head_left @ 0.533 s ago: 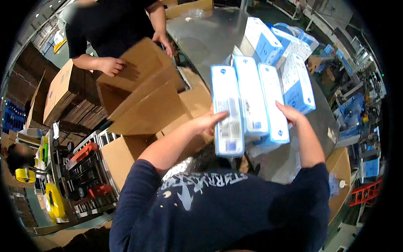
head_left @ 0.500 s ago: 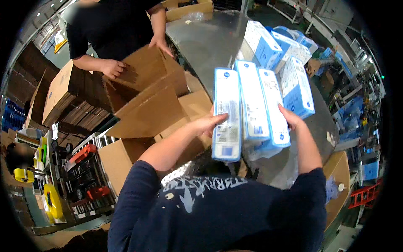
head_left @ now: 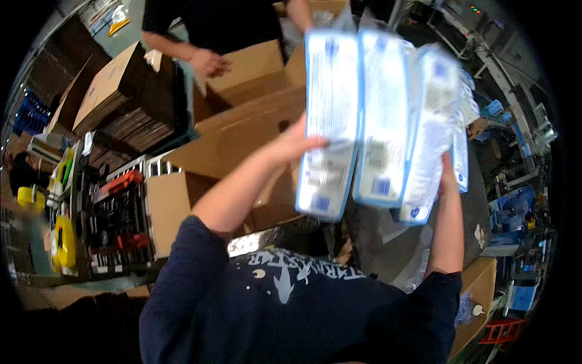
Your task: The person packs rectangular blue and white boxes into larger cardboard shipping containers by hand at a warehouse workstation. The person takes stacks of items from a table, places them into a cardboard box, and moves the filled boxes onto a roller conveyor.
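Three blue-and-white packs stand side by side between my hands: a left pack [head_left: 330, 121], a middle pack [head_left: 383, 121] and a right pack [head_left: 431, 121]. My left hand [head_left: 296, 145] presses on the outer side of the left pack, its thumb over the front face. On the far side of the row, my right hand [head_left: 447, 176] grips the right pack, fingers partly hidden behind it. The packs are raised over the metal table and blurred by motion. To their left stands an open cardboard carton [head_left: 236, 148] with flaps up.
Across the carton a person's hand [head_left: 209, 62] hovers near its far flap. Stacked flat cardboard [head_left: 124, 100] stands at left, above a rack with red-and-black tools [head_left: 124, 224]. More blue-and-white packs lie behind the held ones on the metal table [head_left: 385, 242]. A cardboard box [head_left: 479, 297] sits at lower right.
The three packs have come up off the table area, nearer to me, with both my hands on them. The other person's near hand has left the carton flap. The whole view has shifted.
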Tool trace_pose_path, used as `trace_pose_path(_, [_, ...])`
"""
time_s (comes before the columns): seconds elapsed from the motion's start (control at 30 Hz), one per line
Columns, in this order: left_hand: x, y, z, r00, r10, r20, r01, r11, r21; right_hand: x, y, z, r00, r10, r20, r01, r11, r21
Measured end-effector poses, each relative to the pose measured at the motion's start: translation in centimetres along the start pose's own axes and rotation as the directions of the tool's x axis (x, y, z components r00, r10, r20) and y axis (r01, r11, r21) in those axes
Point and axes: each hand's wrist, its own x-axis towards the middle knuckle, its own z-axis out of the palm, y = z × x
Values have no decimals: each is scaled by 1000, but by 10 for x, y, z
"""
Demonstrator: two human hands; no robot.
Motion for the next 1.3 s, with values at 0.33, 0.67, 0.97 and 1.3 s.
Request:
trace_pose_path(0.33, [-164, 144, -180, 903, -429, -27, 415, 852, 319, -89, 17, 179, 529, 301, 793, 710, 355, -608])
trace_pose_path(0.67, [-126, -148, -148, 702, -698, -144, 631, 516, 579, -99, 44, 98, 932, 218, 291, 165, 460, -873])
trace_pose_path(0.97, [-117, -134, -99, 986, 111, -128, 69, 429, 901, -179, 135, -59, 863, -220, -455, -443, 105, -890])
trace_pose_path(1.3, [-97, -172, -114, 938, -202, -281, 245, -187, 951, -220, 150, -121, 594, -420, -686, -766, -35, -642])
